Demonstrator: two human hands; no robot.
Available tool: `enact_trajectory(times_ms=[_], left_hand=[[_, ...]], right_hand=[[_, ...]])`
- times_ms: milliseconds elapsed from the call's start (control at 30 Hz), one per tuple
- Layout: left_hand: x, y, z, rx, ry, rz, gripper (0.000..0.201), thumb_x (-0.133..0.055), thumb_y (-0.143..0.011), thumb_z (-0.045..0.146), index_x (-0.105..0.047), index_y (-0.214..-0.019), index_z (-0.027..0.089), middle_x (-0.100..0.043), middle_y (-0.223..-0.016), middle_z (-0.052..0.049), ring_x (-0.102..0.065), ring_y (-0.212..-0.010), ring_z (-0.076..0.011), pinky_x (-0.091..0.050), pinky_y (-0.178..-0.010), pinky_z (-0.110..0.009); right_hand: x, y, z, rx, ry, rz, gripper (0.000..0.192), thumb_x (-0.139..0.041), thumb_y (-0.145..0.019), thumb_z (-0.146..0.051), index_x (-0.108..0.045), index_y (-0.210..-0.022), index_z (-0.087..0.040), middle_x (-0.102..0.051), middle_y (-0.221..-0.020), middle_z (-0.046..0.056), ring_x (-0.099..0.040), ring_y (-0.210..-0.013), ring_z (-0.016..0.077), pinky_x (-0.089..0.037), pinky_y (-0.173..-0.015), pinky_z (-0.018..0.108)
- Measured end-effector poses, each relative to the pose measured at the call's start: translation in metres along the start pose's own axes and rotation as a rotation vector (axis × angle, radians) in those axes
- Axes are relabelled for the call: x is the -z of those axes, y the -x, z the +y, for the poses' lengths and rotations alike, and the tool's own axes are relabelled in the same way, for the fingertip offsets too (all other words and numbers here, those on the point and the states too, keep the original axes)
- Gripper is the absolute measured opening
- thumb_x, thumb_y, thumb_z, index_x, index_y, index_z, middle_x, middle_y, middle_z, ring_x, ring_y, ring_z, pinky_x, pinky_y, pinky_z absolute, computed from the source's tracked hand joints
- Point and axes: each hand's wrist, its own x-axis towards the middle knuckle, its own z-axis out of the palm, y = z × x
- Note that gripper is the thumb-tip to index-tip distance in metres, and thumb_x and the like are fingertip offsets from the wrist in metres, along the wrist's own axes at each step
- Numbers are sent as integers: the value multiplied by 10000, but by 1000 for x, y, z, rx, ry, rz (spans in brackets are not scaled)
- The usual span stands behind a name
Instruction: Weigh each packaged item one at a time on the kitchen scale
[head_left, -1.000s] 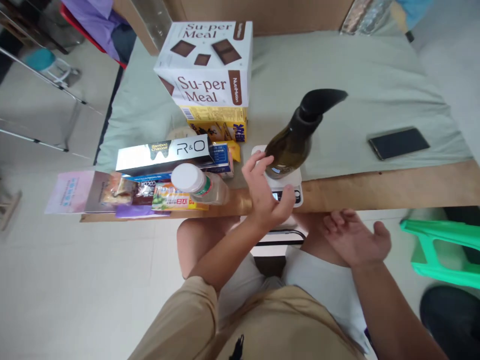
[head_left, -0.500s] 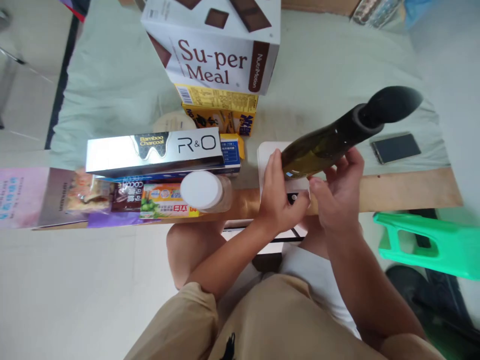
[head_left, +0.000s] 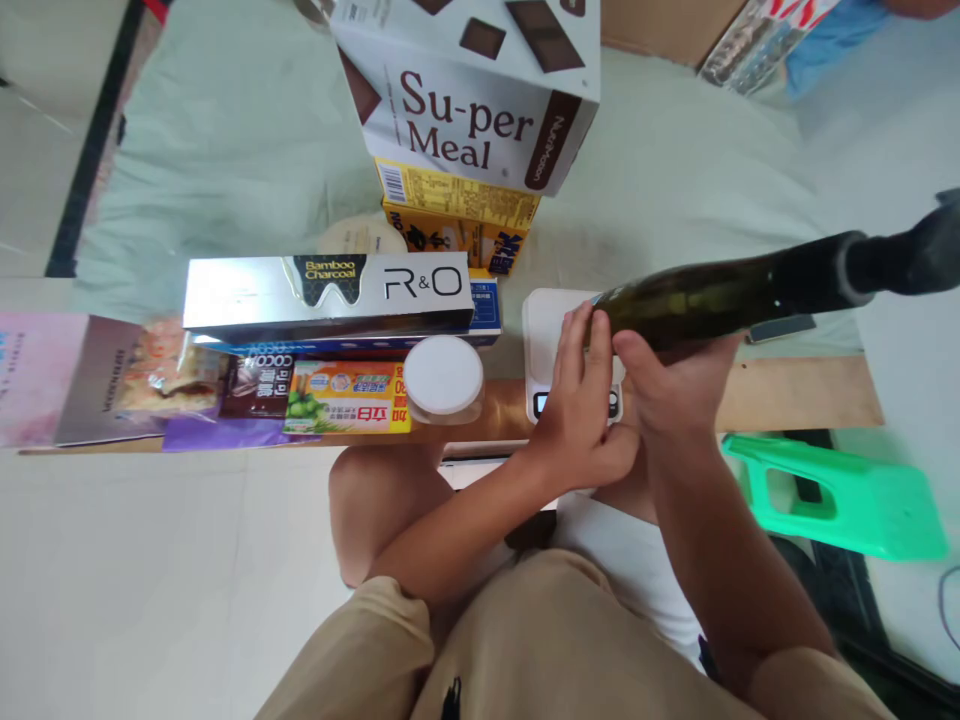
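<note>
Left to right along the desk [head_left: 795,395] edge: snack packets [head_left: 247,390], a long silver box [head_left: 330,292], a white-capped jar [head_left: 443,378], a white scale [head_left: 546,325]. Left hand [head_left: 581,415] flat over the scale, touching the bottle's base. Right hand [head_left: 675,385], grip closed under the dark bottle [head_left: 720,300], held nearly level above the scale, hiding a phone [head_left: 780,327]

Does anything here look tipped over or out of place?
Yes: the dark green bottle lies almost on its side over the white scale, neck pointing right, held by the right hand with the left hand at its base. Nothing looks spilled. The Su-per Meal box sits skewed on the yellow box.
</note>
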Motion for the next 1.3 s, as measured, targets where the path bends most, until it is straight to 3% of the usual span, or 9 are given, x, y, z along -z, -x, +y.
enact_trajectory(times_ms=[133,233,367,500,667,833,967,1300], left_hand=[[10,-6,6,0,36,-12,1101,-569,-793,198,51,-1697,298,119,-1826,-97,35,-1713,-403,-157,-1390,-640],[14,-6,11,-18,48,76,947,-581,-785,206,-184,-1643,260,-113,-1788,-173,-190,-1682,-397,-255,-1354,-638],[18,-4,13,32,57,116,660,-600,-794,226,-443,-1434,233,-430,-1566,-201,-452,-1529,-368,-430,-1252,-611],[22,-6,10,32,95,145,465,-585,-823,225,-514,-1282,217,-602,-1320,-148,-622,-1287,-303,-546,-1127,-524],[22,-8,8,66,130,145,429,-572,-820,222,-494,-1242,212,-656,-1181,-109,-667,-1124,-257,-603,-992,-436],[21,-9,12,49,123,170,388,-554,-823,201,-500,-1207,210,-669,-1094,-77,-686,-1033,-221,-616,-931,-388],[20,-10,17,69,164,155,388,-544,-806,181,-505,-1191,215,-674,-1056,-63,-695,-998,-210,-622,-922,-386],[21,-8,33,24,191,103,326,-543,-839,224,-518,-1164,231,-692,-977,-43,-709,-883,-193,-606,-762,-333]], right_hand=[[-3,-41,13,88,-95,-32,879,-959,-478,-624,-556,-1176,-275,-665,-1153,44,-685,-1193,267,-567,-1145,533],[-10,-78,21,150,-188,-111,900,-949,-509,-644,-567,-1248,-300,-660,-1245,58,-667,-1205,255,-546,-1165,525],[-34,-120,40,203,-210,-322,757,-971,-547,-576,-587,-1162,-356,-658,-1226,17,-659,-1248,254,-519,-1201,507],[-61,-142,70,108,-119,-420,872,-987,-427,-649,-547,-1107,-327,-648,-1050,-6,-684,-1157,267,-590,-1093,530],[-79,-151,90,66,-86,-433,792,-951,-502,-651,-539,-1094,-324,-649,-1032,-14,-692,-1082,243,-599,-1080,530],[-87,-157,87,42,-170,-507,852,-983,-437,-563,-519,-1120,-353,-676,-1156,-4,-651,-1283,271,-603,-1094,499],[-87,-160,86,-21,-193,-539,883,-1012,-397,-493,-543,-1132,-356,-695,-1222,-15,-639,-1322,269,-601,-1120,485],[-75,-156,100,-99,-167,-637,844,-1028,-500,-425,-622,-1238,-374,-717,-1372,-57,-668,-1350,248,-560,-1195,531]])
